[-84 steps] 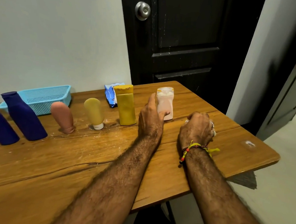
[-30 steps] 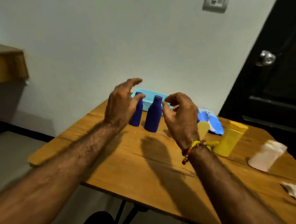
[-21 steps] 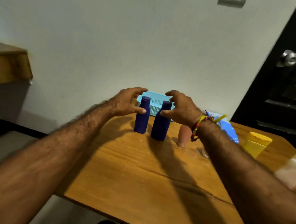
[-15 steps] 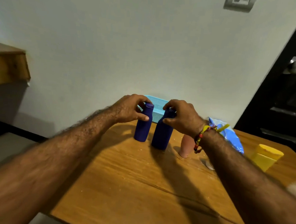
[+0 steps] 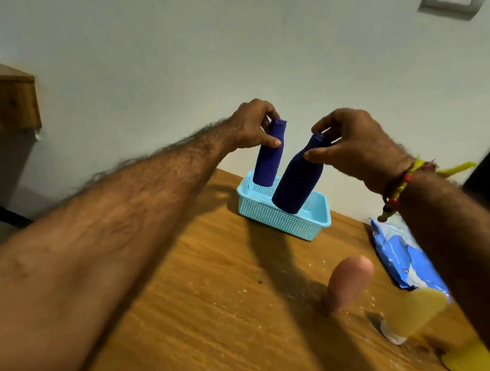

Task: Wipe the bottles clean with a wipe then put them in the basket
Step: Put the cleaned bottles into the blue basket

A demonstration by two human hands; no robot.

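While pinching bottle necks [image 5: 276,130], both hands (left [image 5: 253,125], right [image 5: 352,146]) above basket [image 5: 281,222].

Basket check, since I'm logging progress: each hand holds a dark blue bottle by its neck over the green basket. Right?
Not quite: the basket is light blue, not green, as the head view shows. Otherwise yes: the left hand and right hand each hold a dark blue bottle by its neck.

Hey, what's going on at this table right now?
A person is holding two dark blue bottles by their necks, one in each hand. The left hand grips the farther bottle, the right hand grips the nearer bottle, and both are over the light blue basket, their bases at about rim level. A pink bottle, yellow bottles and a blue wipe pack sit on the wooden table.
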